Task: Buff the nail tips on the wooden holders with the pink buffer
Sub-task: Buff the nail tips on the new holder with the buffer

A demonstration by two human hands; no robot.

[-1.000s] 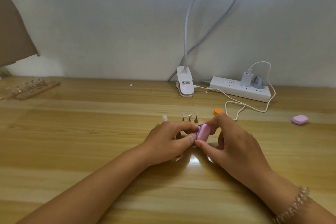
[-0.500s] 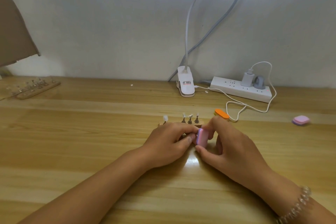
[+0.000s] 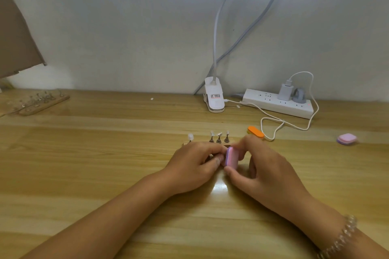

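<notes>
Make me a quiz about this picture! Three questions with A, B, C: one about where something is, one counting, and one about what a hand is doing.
1. Where is the orange buffer?
A) at the far left
B) just behind the right hand
C) nearest the camera

2. How many nail tips stand up behind the left hand?
A) one
B) four
C) ten

3. What is the right hand doing?
A) lying flat and open
B) making an empty fist
C) pinching the pink buffer

Answers:
1 B: it peeks out just past that hand's fingers.
2 B: one stands alone on the left, and three are close together.
3 C: thumb and fingers squeeze its two ends.
</notes>
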